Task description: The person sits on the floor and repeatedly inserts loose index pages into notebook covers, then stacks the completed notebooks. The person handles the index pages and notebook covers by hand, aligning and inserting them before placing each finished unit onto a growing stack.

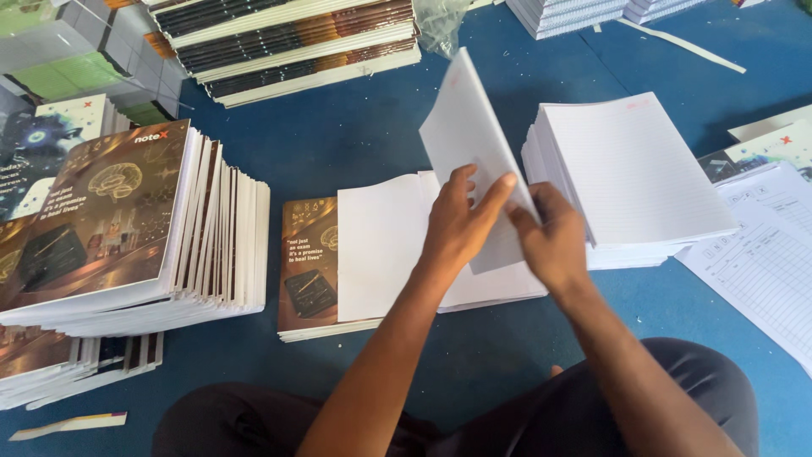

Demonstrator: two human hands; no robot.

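A blue floor covering (pixel 355 135) fills the frame, strewn with stacks of paper and printed covers. At the left of the frame a tall, fanned pile of finished notebooks (pixel 127 228) with brown illustrated covers is seen, and more bundles (pixel 288 42) lie along the upper edge. Right of centre a thick stack of ruled pages (pixel 630 182) rests on the floor, with a printed form sheet (pixel 761 254) at the far right. In the middle an opened brown cover (pixel 306 262) lies flat with a white page block (pixel 385 241) laid on it.

Above that block a thin ruled sheet bundle (pixel 465 135) is held tilted, its top edge raised toward the upper centre. It is pinched by the left hand (pixel 457 224), thumb and fingers closed on its lower part, and by the right hand (pixel 554 241), whose fingers seem closed on the lower right edge, though the grip is partly hidden.

The bundle could slip or fan apart if the pinch loosens, and it could be set askew on the block, since only its lower edge is controlled.
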